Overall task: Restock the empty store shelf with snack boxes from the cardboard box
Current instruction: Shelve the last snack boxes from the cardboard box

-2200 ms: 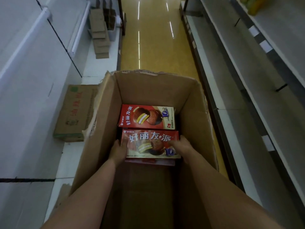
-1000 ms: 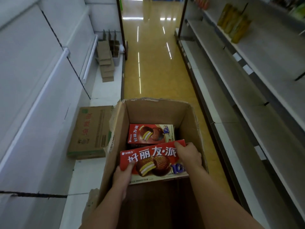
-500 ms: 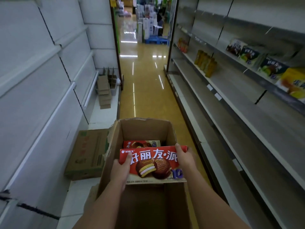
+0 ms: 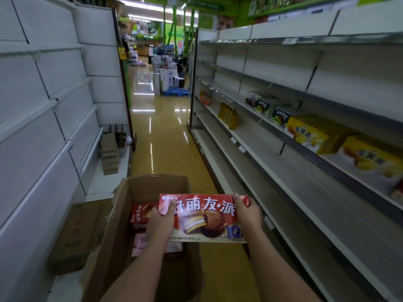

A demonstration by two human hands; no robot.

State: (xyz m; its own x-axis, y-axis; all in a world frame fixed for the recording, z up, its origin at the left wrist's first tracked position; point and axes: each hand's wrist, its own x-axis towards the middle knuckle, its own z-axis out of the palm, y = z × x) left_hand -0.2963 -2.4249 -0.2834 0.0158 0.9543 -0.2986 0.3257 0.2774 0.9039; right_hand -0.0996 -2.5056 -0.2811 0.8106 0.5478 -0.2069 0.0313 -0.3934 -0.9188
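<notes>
Fingers (image 4: 170, 209) of the left hand (image 4: 160, 222) and of the right hand (image 4: 247, 212) curl round the two ends of a red snack box (image 4: 205, 219), which has risen out of the cardboard box (image 4: 122, 214) and now hangs above its rim. More red boxes (image 4: 139, 214) remain inside. With the lift done, the next step is likely a swing right to the bare shelf (image 4: 305, 192).

yellow boxes (image 4: 368, 156) blurred, cut off right
</notes>
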